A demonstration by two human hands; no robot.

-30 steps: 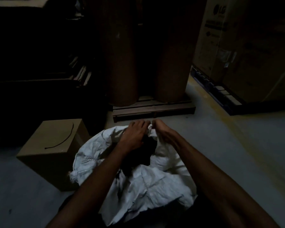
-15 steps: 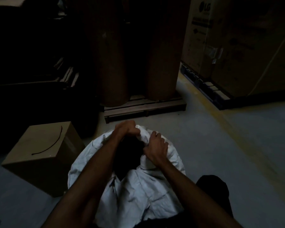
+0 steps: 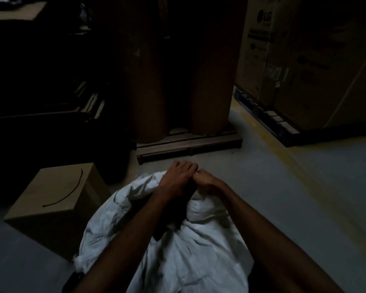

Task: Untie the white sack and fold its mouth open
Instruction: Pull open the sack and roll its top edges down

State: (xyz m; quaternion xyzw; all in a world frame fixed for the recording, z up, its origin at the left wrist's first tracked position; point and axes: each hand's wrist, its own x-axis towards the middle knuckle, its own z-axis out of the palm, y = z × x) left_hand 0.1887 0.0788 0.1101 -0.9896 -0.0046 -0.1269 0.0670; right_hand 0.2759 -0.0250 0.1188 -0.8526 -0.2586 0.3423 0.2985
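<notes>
In a dim storeroom, a person bends over a white sack (image 3: 184, 246) that sits on the grey concrete floor (image 3: 283, 208), its crumpled cloth spreading toward the viewer; both bare forearms reach across the sack to its far edge, where the two hands meet, touching each other. The left hand (image 3: 179, 178) is curled, fingers bent down over the far rim of the sack, and appears to be gripping the cloth there, though the grip itself is hidden behind the knuckles; the right hand (image 3: 207, 180) is closed into a loose fist beside it, pinching a small pale bit of material between fingertips and thumb; whether that is a tie or a fold of the sack cannot be told in the low light. A dark hollow shows in the sack just below the hands, between the forearms. Just left of the sack stands a brown cardboard box (image 3: 57, 206) marked with a curved black line, close to the cloth; beyond the sack, a wooden pallet (image 3: 188, 144) carries two tall brown rolls (image 3: 209, 85) standing upright side by side; farther right of the sack, well apart, large cartons (image 3: 304, 60) printed with an LG logo rest on a second, darker pallet; the area left of the rolls is too dark to read.
</notes>
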